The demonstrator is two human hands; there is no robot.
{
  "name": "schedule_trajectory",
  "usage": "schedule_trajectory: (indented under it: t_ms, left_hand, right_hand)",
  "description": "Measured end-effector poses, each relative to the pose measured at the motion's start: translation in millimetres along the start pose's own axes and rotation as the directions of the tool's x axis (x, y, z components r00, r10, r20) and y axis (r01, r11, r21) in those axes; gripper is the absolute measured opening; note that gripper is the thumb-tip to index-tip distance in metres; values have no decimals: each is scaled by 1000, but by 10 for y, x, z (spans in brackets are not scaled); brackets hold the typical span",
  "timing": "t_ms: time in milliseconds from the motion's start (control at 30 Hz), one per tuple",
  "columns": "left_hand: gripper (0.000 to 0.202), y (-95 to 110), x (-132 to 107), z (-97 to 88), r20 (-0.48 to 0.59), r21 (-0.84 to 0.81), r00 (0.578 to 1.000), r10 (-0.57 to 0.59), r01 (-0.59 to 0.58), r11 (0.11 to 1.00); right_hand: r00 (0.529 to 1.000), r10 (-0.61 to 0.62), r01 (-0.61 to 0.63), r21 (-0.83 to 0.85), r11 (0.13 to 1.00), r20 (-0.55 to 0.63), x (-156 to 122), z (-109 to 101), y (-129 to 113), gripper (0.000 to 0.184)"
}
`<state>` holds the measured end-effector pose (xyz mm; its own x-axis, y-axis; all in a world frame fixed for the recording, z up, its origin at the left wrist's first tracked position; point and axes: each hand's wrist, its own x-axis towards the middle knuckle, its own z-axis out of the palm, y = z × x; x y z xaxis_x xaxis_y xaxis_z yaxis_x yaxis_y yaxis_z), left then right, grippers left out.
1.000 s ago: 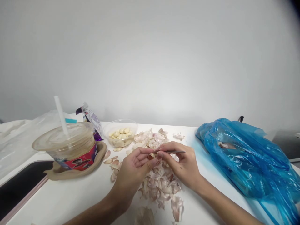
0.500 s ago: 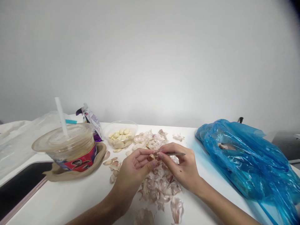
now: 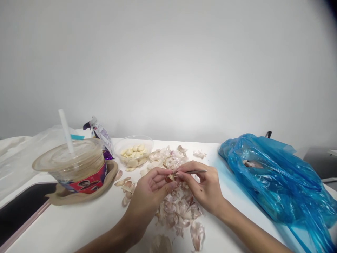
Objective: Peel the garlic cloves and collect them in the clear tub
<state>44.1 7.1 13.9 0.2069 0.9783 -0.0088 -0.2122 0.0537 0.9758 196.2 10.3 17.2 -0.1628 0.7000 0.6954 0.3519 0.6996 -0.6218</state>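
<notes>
Between thumb and fingers, my left hand (image 3: pixel 154 188) pinches a garlic clove (image 3: pixel 170 178) with brownish skin on it. My right hand (image 3: pixel 201 186) is closed round a thin metal tool (image 3: pixel 193 172), perhaps a small blade; its tip meets the clove and is mostly hidden by my fingers. A heap of garlic skins (image 3: pixel 179 211) spreads under and behind both hands. Left of my left hand lie several unpeeled garlic cloves (image 3: pixel 127 189). Behind them a clear plastic bowl (image 3: pixel 119 149) holds peeled garlic cloves (image 3: pixel 134 153).
At left, a lidded drink cup (image 3: pixel 79 172) with a white straw stands in a brown holder (image 3: pixel 108 182), beside a dark phone or tablet (image 3: pixel 23 207). A purple and white wrapper (image 3: pixel 101 135) stands behind. A blue plastic bag (image 3: pixel 273 179) fills the right side.
Both hands hold nearly the same pose at the clove, with the metal tool shifted very slightly. The whole view has moved a little, so items at left appear further left.
</notes>
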Motion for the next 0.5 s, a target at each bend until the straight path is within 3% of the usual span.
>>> schedule_trajectory:
  t_ms: [500]
  left_hand:
    - [16, 2, -9, 17, -13, -29, 999, 41, -41, 999]
  right_hand:
    - [989, -71, 55, -125, 991, -129, 44, -59, -30, 10]
